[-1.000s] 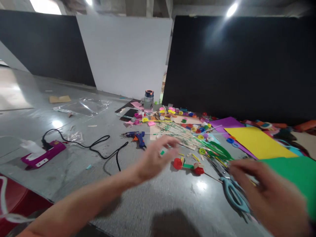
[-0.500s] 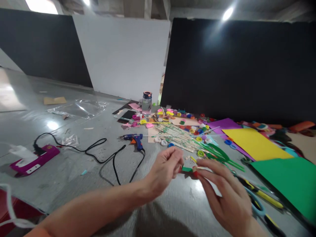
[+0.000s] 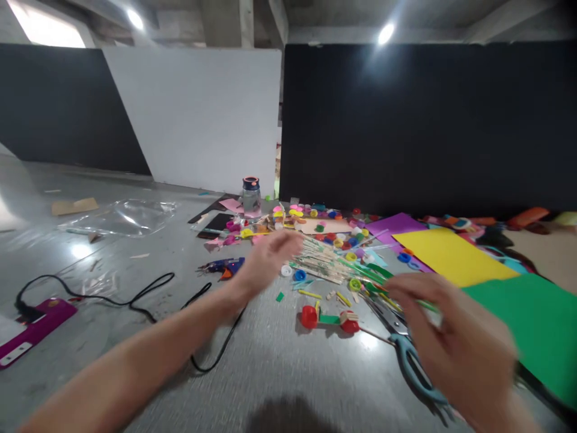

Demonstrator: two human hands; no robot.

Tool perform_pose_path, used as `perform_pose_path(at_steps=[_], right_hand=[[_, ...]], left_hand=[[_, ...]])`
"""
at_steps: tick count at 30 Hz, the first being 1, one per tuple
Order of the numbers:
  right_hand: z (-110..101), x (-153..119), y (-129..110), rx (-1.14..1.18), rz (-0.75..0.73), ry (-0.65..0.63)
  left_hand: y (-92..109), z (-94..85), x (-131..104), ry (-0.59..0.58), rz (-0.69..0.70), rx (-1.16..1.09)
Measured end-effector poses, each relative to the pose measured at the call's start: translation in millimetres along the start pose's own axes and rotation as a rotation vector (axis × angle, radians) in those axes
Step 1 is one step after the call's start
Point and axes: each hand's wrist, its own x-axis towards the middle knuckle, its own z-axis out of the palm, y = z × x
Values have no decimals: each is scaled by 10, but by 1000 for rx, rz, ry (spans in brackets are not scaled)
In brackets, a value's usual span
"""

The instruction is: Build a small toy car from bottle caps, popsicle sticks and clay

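Observation:
A small craft piece lies on the table: two red bottle caps (image 3: 309, 317) joined by a green strip (image 3: 329, 320), with wooden bits on the right cap. My left hand (image 3: 273, 252) is over the near side of a pile of wooden sticks (image 3: 320, 261), its fingers smeared by motion. By the green handles (image 3: 376, 273) is my right hand (image 3: 455, 337), fingers bent and blurred; whether they grip anything I cannot tell. Blue-handled scissors (image 3: 408, 361) lie partly under that hand. A blue glue gun (image 3: 225, 266) is partly covered by my left forearm.
Yellow (image 3: 455, 255) and green sheets (image 3: 532, 325) lie at the right. Several bottle caps (image 3: 300, 275) surround the sticks. A water bottle (image 3: 251, 198) stands at the back. The black cord (image 3: 148, 313) loops across the left side near a purple power strip (image 3: 40, 328).
The craft piece, between both hands before, now rests on the table. My hands have moved apart, the left toward the sticks, the right toward the green handles. The view has shifted right.

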Motion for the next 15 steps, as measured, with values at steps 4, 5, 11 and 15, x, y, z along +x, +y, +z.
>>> perform_pose_path(at_steps=[4,5,11,15], right_hand=[[218,103,-39,84,-307,-193],[232,96,-17,100,-280,-201],[113,-3,162,157,39,-224],[-13,-97,332,82,41,-148]], left_hand=[[217,622,-398,-659,-244,-342],[240,696,-460,-665,-272,-327],[235,507,-558,-353,-247,-144],[206,21,-384,-95,-225,-286]])
